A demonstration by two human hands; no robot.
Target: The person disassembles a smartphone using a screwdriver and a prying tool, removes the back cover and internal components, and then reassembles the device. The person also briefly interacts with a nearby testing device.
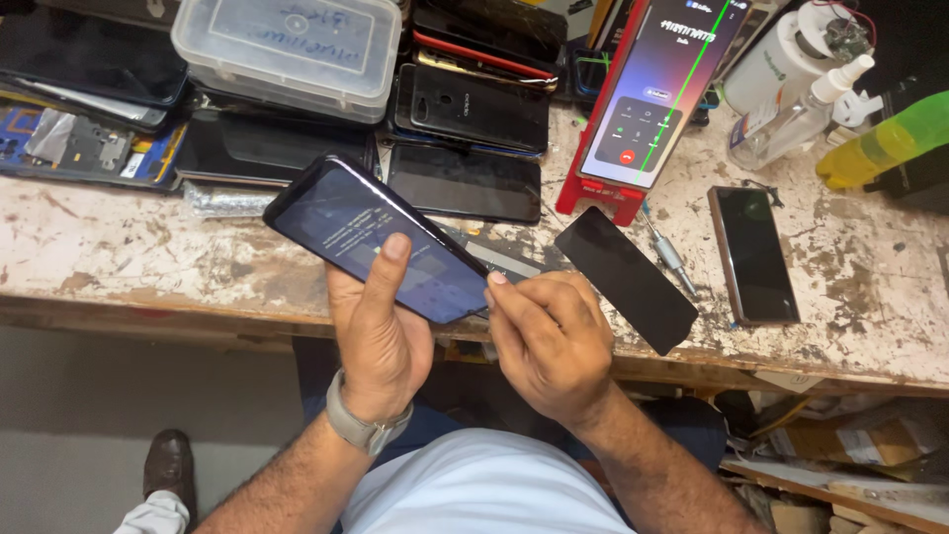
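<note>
Hands meet above the near edge of the worn tabletop (119, 247): the left hand (381, 341) grips a dark smartphone (376, 237) with a lit screen, thumb pressed on the glass, tilted in the air. The right hand (549, 341) is curled closed, fingertips pinching the phone's lower corner. Just right lies a black glass panel (625, 279), beyond it a propped phone on a red stand (657, 94).

We see a dark blue-lit phone (376, 239), a red stand (599, 194), a yellow-green bottle (883, 143) and a white tabletop (129, 247) mottled with brown wear.
</note>
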